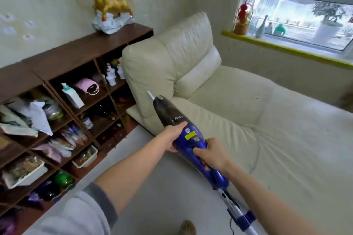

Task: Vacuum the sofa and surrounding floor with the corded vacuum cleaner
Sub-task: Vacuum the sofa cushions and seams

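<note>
A blue and black handheld vacuum cleaner (183, 129) points up and left toward the cream sofa (219, 105), its white narrow nozzle tip near the sofa's left arm. My left hand (174, 135) grips the vacuum's body from the left side, thumb on top next to a grey button. My right hand (212, 153) grips the blue handle just behind. A white and blue pole (238, 213) extends from the handle toward the lower right, with a thin dark cord beside it.
A dark wooden shelf unit (76, 82) packed with bottles, bags and boxes stands left of the sofa, a golden statue (108, 4) on top. A windowsill (286, 47) with ornaments runs behind the sofa. Pale floor (152, 187) lies below my arms, a foot at the bottom edge.
</note>
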Demonstrator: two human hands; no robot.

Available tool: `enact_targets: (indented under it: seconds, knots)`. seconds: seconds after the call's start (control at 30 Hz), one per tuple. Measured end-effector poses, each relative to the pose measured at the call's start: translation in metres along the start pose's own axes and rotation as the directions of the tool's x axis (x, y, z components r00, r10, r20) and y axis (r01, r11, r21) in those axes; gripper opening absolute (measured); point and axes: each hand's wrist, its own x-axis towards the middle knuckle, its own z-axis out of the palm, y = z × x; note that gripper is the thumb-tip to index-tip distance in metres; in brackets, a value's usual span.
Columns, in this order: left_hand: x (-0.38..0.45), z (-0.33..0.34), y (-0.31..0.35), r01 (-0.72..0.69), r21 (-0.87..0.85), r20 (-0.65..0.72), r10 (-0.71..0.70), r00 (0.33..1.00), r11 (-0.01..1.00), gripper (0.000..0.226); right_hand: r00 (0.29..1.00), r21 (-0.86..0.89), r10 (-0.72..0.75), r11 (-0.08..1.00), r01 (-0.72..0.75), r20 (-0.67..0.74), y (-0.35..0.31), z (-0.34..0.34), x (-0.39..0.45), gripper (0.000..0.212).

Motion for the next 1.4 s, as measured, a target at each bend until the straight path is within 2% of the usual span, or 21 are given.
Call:
enact_targets:
  seconds: [0.13, 0.33, 0.6, 0.77, 0.83, 0.93, 1.07, 1.17, 1.27, 1.4]
  knots:
    - [0.039, 0.017, 0.047, -0.028, 0.036, 0.029, 0.027, 0.999, 0.999, 0.045, 0.997, 0.011, 0.025, 1.0, -0.025, -0.071, -0.005, -0.025, 0.044, 0.02]
    - [0.092, 0.042, 0.092, 0.011, 0.079, 0.076, -0.017, 0.997, 0.997, 0.031, 0.985, 0.011, 0.114, 0.994, -0.113, -0.131, -0.006, -0.052, 0.092, 0.017]
    - [0.139, 0.051, 0.123, 0.101, 0.162, 0.188, -0.131, 0.973, 0.982, 0.038, 0.967, -0.073, 0.183, 0.978, -0.198, -0.176, -0.025, -0.062, 0.128, 0.017]
    - [0.159, 0.045, 0.126, 0.15, 0.191, 0.177, -0.185, 0.967, 0.97, 0.066, 0.967, -0.133, 0.242, 0.959, -0.251, -0.077, -0.03, -0.062, 0.143, 0.014]
    - [0.161, 0.044, 0.12, 0.158, 0.201, 0.151, -0.19, 0.97, 0.967, 0.063, 0.969, -0.18, 0.244, 0.952, -0.247, -0.04, -0.029, -0.064, 0.145, 0.015]
    - [0.158, 0.048, 0.11, 0.181, 0.16, 0.109, -0.199, 0.974, 0.97, 0.062, 0.982, -0.308, 0.188, 0.935, -0.178, 0.004, -0.026, -0.068, 0.145, 0.02]
    - [0.153, 0.07, 0.093, 0.187, 0.114, 0.003, -0.189, 0.982, 0.976, 0.07, 0.988, -0.365, 0.12, 0.928, -0.076, 0.097, -0.01, -0.082, 0.137, 0.022]
    - [0.146, 0.09, 0.074, 0.212, 0.051, -0.078, -0.208, 0.975, 0.976, 0.087, 0.975, -0.344, 0.117, 0.938, -0.046, 0.187, 0.013, -0.098, 0.125, 0.022]
    - [0.139, 0.104, 0.052, 0.205, -0.011, -0.095, -0.205, 0.974, 0.979, 0.079, 0.962, -0.25, 0.121, 0.967, -0.059, 0.243, 0.04, -0.115, 0.119, 0.024]
    - [0.124, 0.113, 0.027, 0.183, -0.129, -0.192, -0.206, 0.96, 0.975, 0.091, 0.922, -0.223, 0.131, 0.974, -0.05, 0.365, 0.059, -0.127, 0.114, 0.03]
